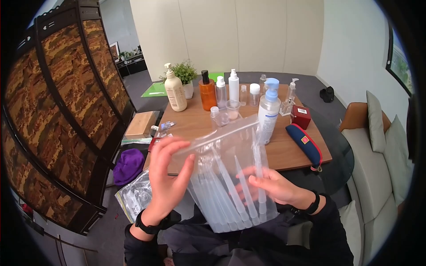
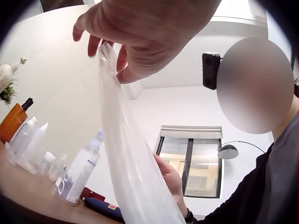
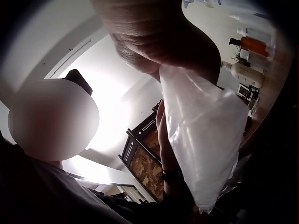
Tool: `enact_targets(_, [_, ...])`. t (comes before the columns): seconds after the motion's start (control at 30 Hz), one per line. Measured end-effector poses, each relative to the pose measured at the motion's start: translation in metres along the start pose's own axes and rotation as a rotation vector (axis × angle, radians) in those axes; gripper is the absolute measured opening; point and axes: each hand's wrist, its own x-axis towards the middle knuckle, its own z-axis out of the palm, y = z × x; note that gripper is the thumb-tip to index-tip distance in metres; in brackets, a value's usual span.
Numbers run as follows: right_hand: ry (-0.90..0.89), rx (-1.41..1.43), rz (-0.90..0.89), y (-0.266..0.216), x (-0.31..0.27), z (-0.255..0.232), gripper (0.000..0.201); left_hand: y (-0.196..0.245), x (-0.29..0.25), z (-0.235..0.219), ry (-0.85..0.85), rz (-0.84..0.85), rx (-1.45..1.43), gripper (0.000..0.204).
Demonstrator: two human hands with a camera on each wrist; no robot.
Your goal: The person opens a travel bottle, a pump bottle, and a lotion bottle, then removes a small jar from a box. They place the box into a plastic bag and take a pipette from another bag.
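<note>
Upright over the lap, at the table's near edge, is a clear zip bag (image 1: 230,177) with several long tapered plastic tubes, like pipette tips, inside. My left hand (image 1: 171,173) pinches its upper left corner between thumb and fingers; the left wrist view shows this hand (image 2: 149,37) at the bag's top (image 2: 108,60). My right hand (image 1: 275,184) grips the bag's right side, thumb in front and fingers behind, seen through the film. In the right wrist view the bag (image 3: 201,126) hangs below the right hand (image 3: 187,51), whose fingertips are hidden.
On the wooden table (image 1: 284,157) stand a blue-capped pump bottle (image 1: 268,115), an amber bottle (image 1: 207,93), a cream pump bottle (image 1: 175,91) and several small clear bottles. A navy pouch (image 1: 304,144) and red box (image 1: 301,116) lie right. A purple cloth item (image 1: 128,166) is at left.
</note>
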Motion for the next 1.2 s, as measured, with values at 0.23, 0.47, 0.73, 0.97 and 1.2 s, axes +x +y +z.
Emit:
enact_targets(0.23, [0.256,-0.436,-0.437,0.0,0.005,-0.001,0.04,0.012,-0.002,0.013,-0.012,0.021,0.1,0.037])
enact_targets(0.47, [0.32,-0.913,-0.58,0.003,-0.001,-0.005,0.032,0.01,-0.006,0.01,-0.245,-0.352,-0.502,0.023])
enact_targets(0.73, [0.182,-1.149,-0.787,0.009,-0.001,-0.005,0.062,0.011,-0.009,-0.001,-0.404,-0.702,-0.841,0.051])
enact_targets(0.97, [0.148,-1.218,-0.778,0.01,-0.007,0.0,0.065,0.021,-0.015,-0.013,-0.503,-0.825,-1.061,0.049])
enact_targets(1.2, [0.143,-1.216,-0.831,0.008,-0.011,0.013,0.058,0.037,-0.022,-0.017,-0.48,-0.827,-1.048,0.029])
